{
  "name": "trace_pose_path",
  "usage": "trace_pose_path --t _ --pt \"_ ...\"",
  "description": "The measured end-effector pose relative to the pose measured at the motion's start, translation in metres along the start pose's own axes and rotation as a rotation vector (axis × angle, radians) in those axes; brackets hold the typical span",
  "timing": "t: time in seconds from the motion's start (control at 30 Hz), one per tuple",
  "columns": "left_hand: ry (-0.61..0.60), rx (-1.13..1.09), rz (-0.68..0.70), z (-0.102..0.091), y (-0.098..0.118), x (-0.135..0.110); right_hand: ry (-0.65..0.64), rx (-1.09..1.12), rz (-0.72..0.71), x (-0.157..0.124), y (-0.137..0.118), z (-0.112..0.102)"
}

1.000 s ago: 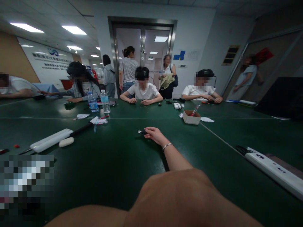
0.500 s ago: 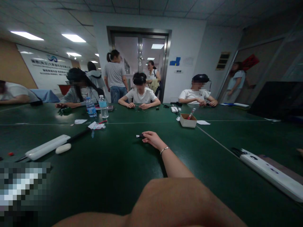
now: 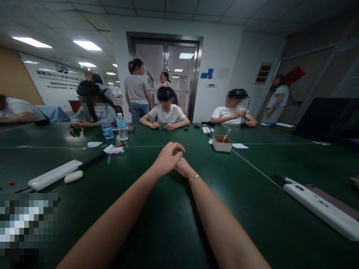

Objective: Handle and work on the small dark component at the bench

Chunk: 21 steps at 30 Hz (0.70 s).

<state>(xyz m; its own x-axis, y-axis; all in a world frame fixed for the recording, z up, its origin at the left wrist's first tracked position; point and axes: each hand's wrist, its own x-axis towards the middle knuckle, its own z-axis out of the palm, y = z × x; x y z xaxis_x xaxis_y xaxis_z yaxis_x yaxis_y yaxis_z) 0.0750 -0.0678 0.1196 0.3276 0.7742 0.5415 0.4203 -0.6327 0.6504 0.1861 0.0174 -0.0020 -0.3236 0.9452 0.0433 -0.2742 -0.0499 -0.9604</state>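
My right hand [image 3: 184,168], with a silver bangle [image 3: 194,179] at the wrist, rests low above the green table [image 3: 157,231]. Its fingers are closed and mostly covered by my left hand [image 3: 167,158]. Half a second ago a small black stick with a metal plug end, like a USB flash drive, stuck out of this grip; it is now hidden behind the hands. My left hand reaches over from the left with its fingers curled round the tips of my right hand, touching or very close. What its fingertips hold cannot be made out.
A small cardboard box [image 3: 222,144] with a red-and-clear item stands ahead right. Two water bottles [image 3: 122,127] and paper scraps [image 3: 113,149] lie ahead left. A white bar [image 3: 56,175] is at left, a power strip [image 3: 322,207] at right. Several people sit or stand beyond the table.
My left arm has swung forward from across the bottom of the view, bringing the left hand onto my right hand. The black stick has gone out of sight. The right hand has hardly moved.
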Motion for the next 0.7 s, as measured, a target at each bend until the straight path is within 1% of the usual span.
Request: trace_pose_path --t 0.07,0.13,0.2,0.27,0.3,0.33,0.43,0.5,0.7 --pt "0.045 0.096 -0.118 0.002 -0.041 0.01 0.006 0.031 -0.005 -0.002 -0.002 0.001" --pt "0.133 0.173 -0.244 0.002 -0.075 0.012 0.019 0.056 0.002 -0.004 -0.004 0.001" --pt "0.21 0.202 -0.385 0.004 -0.101 0.007 0.034 0.062 0.011 -0.006 -0.007 0.001" --pt "0.254 0.165 -0.469 0.006 -0.119 -0.002 0.045 0.062 0.016 -0.007 -0.008 0.002" --pt "0.256 0.134 -0.479 0.008 -0.126 -0.008 0.048 0.062 0.017 -0.007 -0.009 0.003" --pt "0.234 0.098 -0.478 0.01 -0.132 -0.013 0.05 0.062 0.018 -0.007 -0.009 0.003" --pt "0.081 0.0 -0.465 0.014 -0.145 -0.024 0.053 0.066 0.021 -0.008 -0.01 0.005" --pt "0.013 -0.037 -0.46 0.015 -0.15 -0.028 0.057 0.07 0.025 -0.009 -0.011 0.006" --pt "0.028 -0.124 -0.421 0.014 -0.155 -0.027 0.06 0.055 0.023 -0.009 -0.011 0.005"
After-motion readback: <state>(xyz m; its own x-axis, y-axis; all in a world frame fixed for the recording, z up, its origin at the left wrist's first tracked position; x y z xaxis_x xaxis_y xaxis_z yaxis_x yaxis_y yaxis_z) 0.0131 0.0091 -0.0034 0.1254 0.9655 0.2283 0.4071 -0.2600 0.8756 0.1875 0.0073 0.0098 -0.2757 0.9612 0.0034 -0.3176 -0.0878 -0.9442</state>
